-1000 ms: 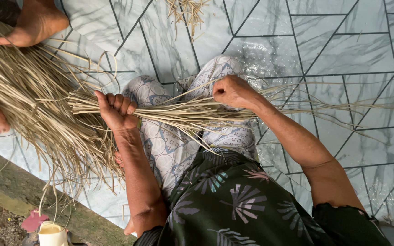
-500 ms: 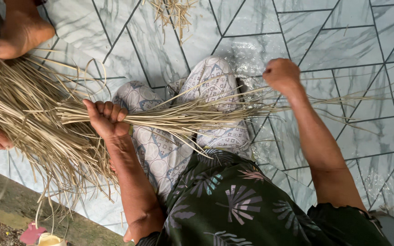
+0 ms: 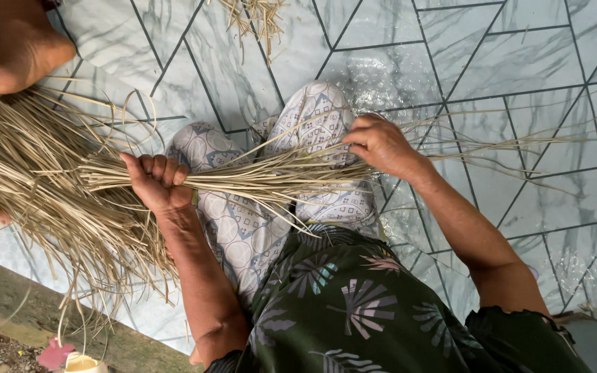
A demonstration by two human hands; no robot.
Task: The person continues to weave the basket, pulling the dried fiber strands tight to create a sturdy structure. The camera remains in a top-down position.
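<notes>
While the left hand [image 3: 155, 181] keeps its fist clenched around the near end of a bundle of dried straw stalks [image 3: 257, 176], the right hand [image 3: 381, 145] has come back in toward the lap. Half a second ago it was stretched out along the loose tails toward 2 o'clock; now it rests on the bundle again, fingers curled down and pinching the stalks where they cross the patterned trousers [image 3: 236, 228]. So the right grip is closed on the straw, though how many strands it has gathered I cannot tell.

From the left fist the bundle runs across the knees toward 3 o'clock, and thin pale ends trail out past the right hand over the marble-look floor tiles [image 3: 492, 62]. At 9 o'clock it merges into a much larger heap of straw [image 3: 29, 179], fanned over the floor. The left fist sits slightly further toward 3 o'clock than a second ago, so the bundle looks drawn a little clear of the heap, and the repeated out-and-back of the right hand reads as combing or stripping the stalks straight.

Another person's bare foot [image 3: 25, 52] rests at 10 o'clock beside the heap, and a further scrap of straw [image 3: 257, 17] lies at 12 o'clock.
</notes>
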